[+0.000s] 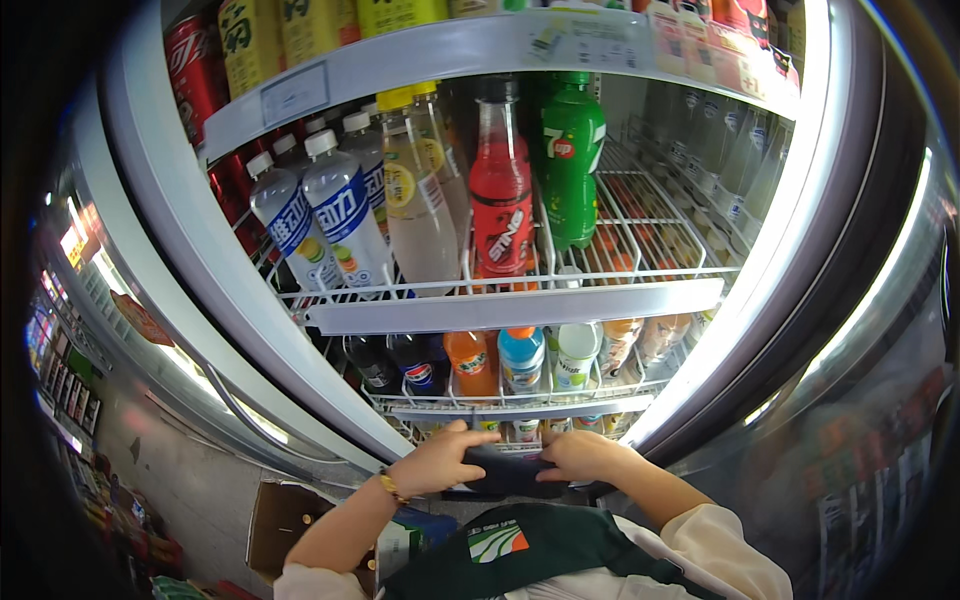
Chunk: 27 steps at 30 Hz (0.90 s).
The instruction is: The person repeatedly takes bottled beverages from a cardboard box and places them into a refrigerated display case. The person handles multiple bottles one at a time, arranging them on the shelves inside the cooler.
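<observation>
My left hand (pixel 439 461), with a beaded bracelet at the wrist, grips the left end of a dark, flat object (pixel 511 471). My right hand (pixel 585 455) pinches the same object at its right end. What exactly this object is cannot be made out. Both hands are low before an upright drinks cooler, in front of its bottom rack. Just above them is a wire shelf (pixel 517 412) with a cola bottle (pixel 420 375), an orange soda bottle (pixel 472 364), a blue drink bottle (pixel 523 360) and a white-green bottle (pixel 576 356).
On the middle shelf (pixel 517 307) stand blue-labelled bottles (pixel 341 210), a red Sting bottle (pixel 501 202) and a green 7UP bottle (pixel 574 161). An open glass door (pixel 847 450) is at the right. A cardboard box (pixel 281 525) with bottles sits on the floor, lower left.
</observation>
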Available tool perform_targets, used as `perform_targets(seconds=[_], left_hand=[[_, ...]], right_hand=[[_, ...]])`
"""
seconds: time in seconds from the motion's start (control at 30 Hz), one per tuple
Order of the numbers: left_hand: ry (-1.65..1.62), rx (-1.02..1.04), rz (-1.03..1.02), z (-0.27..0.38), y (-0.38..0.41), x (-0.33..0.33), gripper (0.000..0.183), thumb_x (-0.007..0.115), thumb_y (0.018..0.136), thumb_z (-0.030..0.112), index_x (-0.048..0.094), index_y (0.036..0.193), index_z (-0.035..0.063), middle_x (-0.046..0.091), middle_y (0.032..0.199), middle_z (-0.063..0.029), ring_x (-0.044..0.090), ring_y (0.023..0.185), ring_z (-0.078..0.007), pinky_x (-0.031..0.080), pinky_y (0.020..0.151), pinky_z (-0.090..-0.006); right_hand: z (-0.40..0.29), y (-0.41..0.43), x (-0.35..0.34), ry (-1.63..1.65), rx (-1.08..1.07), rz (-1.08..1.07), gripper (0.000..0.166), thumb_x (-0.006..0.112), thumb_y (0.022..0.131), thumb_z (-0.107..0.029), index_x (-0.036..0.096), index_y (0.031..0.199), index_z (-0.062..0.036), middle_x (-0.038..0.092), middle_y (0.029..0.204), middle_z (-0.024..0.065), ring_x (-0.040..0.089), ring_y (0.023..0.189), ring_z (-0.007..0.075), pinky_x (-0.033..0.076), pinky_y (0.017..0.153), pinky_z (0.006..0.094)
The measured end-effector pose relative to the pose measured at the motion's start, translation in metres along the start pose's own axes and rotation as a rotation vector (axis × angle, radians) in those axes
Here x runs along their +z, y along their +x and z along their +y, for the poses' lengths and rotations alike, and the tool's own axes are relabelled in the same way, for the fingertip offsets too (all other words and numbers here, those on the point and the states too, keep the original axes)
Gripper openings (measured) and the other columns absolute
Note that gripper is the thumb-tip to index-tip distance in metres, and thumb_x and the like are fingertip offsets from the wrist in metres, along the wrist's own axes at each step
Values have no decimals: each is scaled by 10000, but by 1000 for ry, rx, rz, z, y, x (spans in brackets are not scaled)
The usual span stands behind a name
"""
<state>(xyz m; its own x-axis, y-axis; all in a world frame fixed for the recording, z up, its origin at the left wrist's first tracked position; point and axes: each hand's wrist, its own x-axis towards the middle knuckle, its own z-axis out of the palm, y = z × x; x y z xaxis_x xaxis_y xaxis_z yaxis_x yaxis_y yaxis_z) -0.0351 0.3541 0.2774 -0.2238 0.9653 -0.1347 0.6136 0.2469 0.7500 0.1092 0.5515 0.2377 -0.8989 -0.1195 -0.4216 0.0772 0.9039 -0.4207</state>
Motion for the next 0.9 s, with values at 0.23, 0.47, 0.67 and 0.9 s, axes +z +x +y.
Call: perform_targets(seconds=[0.23, 0.47, 0.67, 0.9], left_hand=[[141, 373, 177, 56, 48, -29, 173, 647, 753, 160, 615, 800, -3, 526, 948, -114, 525, 908, -214, 418, 784, -293], [-690, 347, 162, 155, 121, -63, 309, 564, 861, 309, 537, 979, 25, 537, 918, -9, 502, 832, -78, 413, 765, -232], [-267, 424, 1039, 132, 235, -81, 685, 637, 703, 120, 268, 1231, -114, 423, 1174, -257, 474, 1067, -335, 404, 892, -363], [-406, 227, 1043, 143, 264, -104, 569, 696, 637, 42, 384, 1109, -20, 518, 1062, -160, 549, 953, -251, 470, 782, -349]], right_hand=[[26, -81, -61, -85, -561, 529, 355, 623, 760, -360, 665, 878, -29, 486, 1223, 112, 402, 1170, 315, 167, 1023, 473], [31, -60, -72, 1586, -1417, 791, 833, 540, 726, -610, 427, 1219, 51, 422, 1264, 246, 382, 1212, 334, 200, 1053, 435], [63, -59, -120, 1439, -1346, 954, 628, 531, 658, -222, 415, 1200, 73, 517, 1144, 203, 530, 1050, 265, 404, 925, 373], [46, -67, -135, 1144, -1003, 1158, 796, 608, 628, -229, 287, 1271, 111, 427, 1245, 225, 411, 1176, 334, 281, 1009, 388]])
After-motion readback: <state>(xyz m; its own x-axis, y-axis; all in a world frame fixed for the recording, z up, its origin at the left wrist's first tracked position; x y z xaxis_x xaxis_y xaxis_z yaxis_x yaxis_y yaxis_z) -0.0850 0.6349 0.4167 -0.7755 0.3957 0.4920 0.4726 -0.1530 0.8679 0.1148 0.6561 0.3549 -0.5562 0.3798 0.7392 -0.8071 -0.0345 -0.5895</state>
